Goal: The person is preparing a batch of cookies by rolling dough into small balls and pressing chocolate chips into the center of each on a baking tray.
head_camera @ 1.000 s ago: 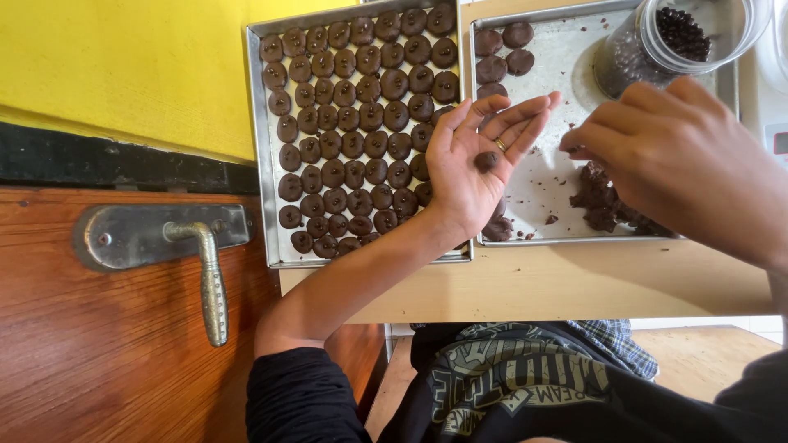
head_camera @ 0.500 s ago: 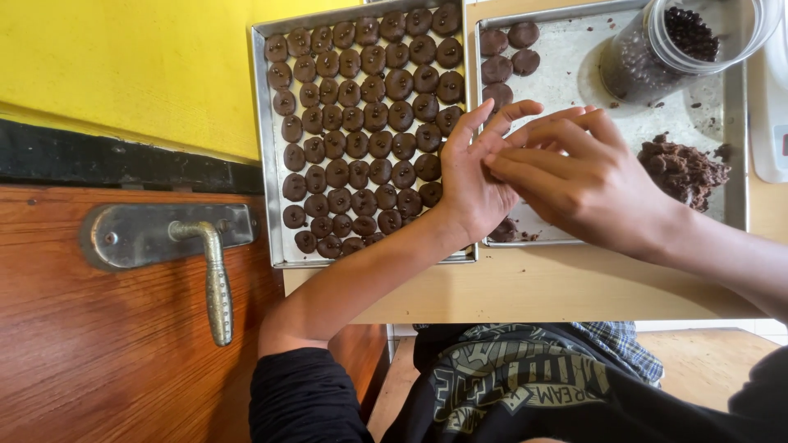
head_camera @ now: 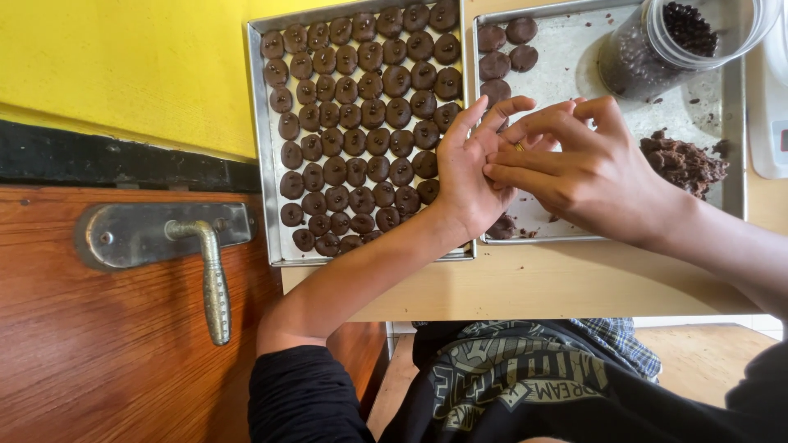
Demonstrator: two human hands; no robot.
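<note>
My left hand (head_camera: 466, 179) lies palm up over the gap between two metal trays. My right hand (head_camera: 595, 176) presses its fingers flat onto that palm. The small piece of dark dough between them is hidden. The left tray (head_camera: 261, 164) is packed with rows of round dark dough discs (head_camera: 361, 139), each with a chip on top. The right tray (head_camera: 566, 70) carries several plain discs (head_camera: 501, 49) at its far left corner and a rough lump of dark dough (head_camera: 681, 162) to the right of my hands.
A clear jar of dark chips (head_camera: 657, 41) stands on the right tray's far side. A white device (head_camera: 771, 98) sits at the right edge. The trays rest on a pale wooden table (head_camera: 533, 287). At left is a wooden door with a metal lever handle (head_camera: 213, 279).
A second ago my left palm held a dough piece in the open while my right hand was at the dough lump. My right hand has moved left onto the palm and covers the piece.
</note>
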